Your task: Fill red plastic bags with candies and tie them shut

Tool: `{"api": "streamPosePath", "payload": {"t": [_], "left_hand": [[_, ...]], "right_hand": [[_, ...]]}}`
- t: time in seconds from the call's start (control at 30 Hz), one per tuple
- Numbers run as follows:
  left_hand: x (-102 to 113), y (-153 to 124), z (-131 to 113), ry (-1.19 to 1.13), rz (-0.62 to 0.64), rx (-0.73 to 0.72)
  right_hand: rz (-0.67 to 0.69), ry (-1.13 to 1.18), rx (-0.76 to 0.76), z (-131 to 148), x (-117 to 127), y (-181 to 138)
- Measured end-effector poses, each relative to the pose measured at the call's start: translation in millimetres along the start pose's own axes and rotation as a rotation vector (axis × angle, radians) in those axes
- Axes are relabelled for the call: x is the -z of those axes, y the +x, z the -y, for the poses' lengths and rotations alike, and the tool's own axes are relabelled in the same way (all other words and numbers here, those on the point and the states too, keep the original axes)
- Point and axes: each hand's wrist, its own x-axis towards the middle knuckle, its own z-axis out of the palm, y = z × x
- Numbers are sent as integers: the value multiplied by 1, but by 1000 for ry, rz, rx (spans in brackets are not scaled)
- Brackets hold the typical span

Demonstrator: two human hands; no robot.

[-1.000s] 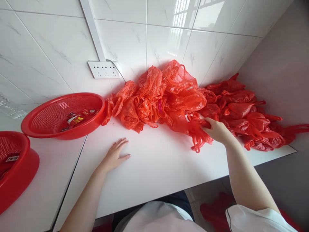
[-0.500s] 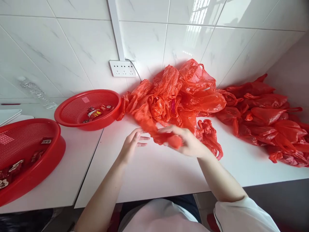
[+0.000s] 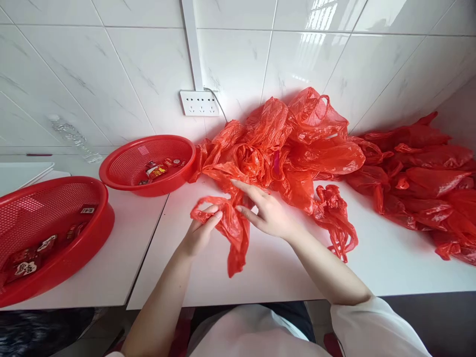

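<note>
A thin red plastic bag (image 3: 235,225) hangs crumpled over the table in front of me. My left hand (image 3: 201,232) is closed on one of its handle loops, thumb on top. On the bag's other side is my right hand (image 3: 268,214), its thumb and forefinger stretched apart beside the plastic; its other fingers are partly hidden. Just behind both hands rises a heap of red plastic bags (image 3: 260,136). To the right of my right hand, a smaller bunched red bag (image 3: 336,220) lies on the white table (image 3: 290,277).
Two red perforated baskets, a near one (image 3: 107,218) and a far one (image 3: 174,186), hold small wrapped packets on the left. Many filled red bags (image 3: 420,183) are piled at the right. A clear bottle (image 3: 74,139) and a wall socket (image 3: 200,103) are at the back.
My left hand has gone from open to gripping the bag's handle. My right hand has loosened its hold and spread its fingers, and the bag now hangs down between the hands.
</note>
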Motion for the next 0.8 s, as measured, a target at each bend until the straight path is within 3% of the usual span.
{"api": "streamPosePath", "payload": {"t": [0.1,0.2,0.27,0.33,0.4,0.5,0.67,0.73,0.8], "left_hand": [[13,-4,-7,167,-25,-48],[36,-6,-8,249,-146,-123],[56,-7,-6,211,-219,-168],[75,-8,-9,227,-149,-156],[86,-9,-20,331,39,-136],[75,-9,-49,519,235,-247],[21,-5,-79,938,482,-422],[15,-4,-75,986,550,-416],[23,-5,-69,1040,594,-300]], "right_hand": [[-77,-257,77,-17,6,4],[-155,-272,86,-34,18,1],[-116,-227,131,-39,26,-3],[6,-88,205,-39,33,-8],[140,97,267,-34,35,-11],[225,187,321,-22,32,-13],[171,29,390,-9,29,-14],[170,-98,366,-9,31,-17],[215,-273,359,-13,32,-22]]}}
